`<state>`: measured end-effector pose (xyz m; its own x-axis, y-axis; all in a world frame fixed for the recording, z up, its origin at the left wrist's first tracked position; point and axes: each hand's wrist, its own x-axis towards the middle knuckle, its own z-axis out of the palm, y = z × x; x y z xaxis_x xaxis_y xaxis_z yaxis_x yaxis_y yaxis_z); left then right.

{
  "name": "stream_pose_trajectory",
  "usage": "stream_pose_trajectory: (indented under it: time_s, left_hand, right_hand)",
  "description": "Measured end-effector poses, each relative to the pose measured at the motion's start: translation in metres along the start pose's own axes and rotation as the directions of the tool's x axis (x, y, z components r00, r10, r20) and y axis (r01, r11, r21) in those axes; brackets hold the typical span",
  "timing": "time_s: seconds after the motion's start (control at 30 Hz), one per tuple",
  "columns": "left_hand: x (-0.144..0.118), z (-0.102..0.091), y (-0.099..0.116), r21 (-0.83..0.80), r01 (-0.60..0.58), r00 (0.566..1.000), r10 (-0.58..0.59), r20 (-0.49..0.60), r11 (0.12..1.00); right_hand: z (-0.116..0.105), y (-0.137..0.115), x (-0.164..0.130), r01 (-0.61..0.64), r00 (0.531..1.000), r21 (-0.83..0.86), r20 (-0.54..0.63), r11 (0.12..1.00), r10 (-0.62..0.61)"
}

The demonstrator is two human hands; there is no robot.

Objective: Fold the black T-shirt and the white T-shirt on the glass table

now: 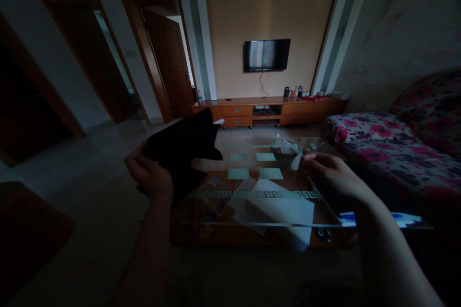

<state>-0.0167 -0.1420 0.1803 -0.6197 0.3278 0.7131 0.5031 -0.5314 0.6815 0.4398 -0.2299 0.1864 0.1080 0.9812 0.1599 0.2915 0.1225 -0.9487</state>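
Far left, pale floor (108,146) runs past doorways to a wooden door (167,48) standing ajar. My left hand (153,172) grips a black cloth (180,139), raised above the left end of a glass table (223,224). The tabletop carries a patterned border; white papers (283,204) show beneath it. Beyond, a television (266,55) hangs over a low wooden cabinet (236,111). My right hand (331,172) is above the table's right side, thumb and fingers drawn together; whether they pinch anything, I cannot tell. Far right: a flowered sofa (378,127). Lighting: dim.
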Motion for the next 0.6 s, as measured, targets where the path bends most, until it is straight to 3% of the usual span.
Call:
stream_pose_trajectory:
  time_s: [0.03, 0.07, 0.13, 0.17, 0.23, 0.3, 0.43, 0.6]
  left_hand:
    - [0.005, -0.006, -0.022, 0.126, -0.004, 0.999, 0.010, -0.051, 0.992]
    - [0.007, -0.011, -0.045, 0.266, 0.010, 0.999, -0.001, -0.034, 0.964]
    - [0.002, -0.022, -0.089, 0.556, 0.048, 0.974, -0.162, 0.159, 0.830]
    - [-0.004, -0.027, -0.109, 0.685, 0.041, 0.914, -0.304, 0.268, 0.728]
    - [-0.018, -0.034, -0.139, 0.831, -0.116, 0.724, -0.526, 0.446, 0.544]
    - [-0.031, -0.036, -0.157, 0.840, -0.170, 0.658, -0.575, 0.486, 0.515]
    - [-0.039, -0.028, -0.170, 0.830, -0.225, 0.648, -0.558, 0.519, 0.511]
    - [-0.036, -0.015, -0.169, 0.839, -0.278, 0.635, -0.566, 0.526, 0.468]
  right_hand:
    - [-0.008, 0.017, 0.009, -0.015, 0.996, -0.055, -0.093, 0.998, 0.010]
    - [-0.016, 0.036, 0.018, -0.055, 0.977, -0.149, -0.211, 0.987, 0.023]
    - [-0.031, 0.078, 0.029, -0.257, 0.891, -0.393, -0.450, 0.883, 0.059]
    - [-0.037, 0.099, 0.031, -0.404, 0.823, -0.456, -0.559, 0.793, 0.098]
    - [-0.047, 0.140, 0.029, -0.627, 0.690, -0.498, -0.712, 0.599, 0.130]
    - [-0.055, 0.175, 0.021, -0.685, 0.672, -0.538, -0.727, 0.491, 0.141]
    - [-0.066, 0.219, 0.011, -0.741, 0.648, -0.535, -0.729, 0.406, 0.221]
    - [-0.071, 0.231, 0.018, -0.734, 0.628, -0.531, -0.768, 0.423, 0.128]
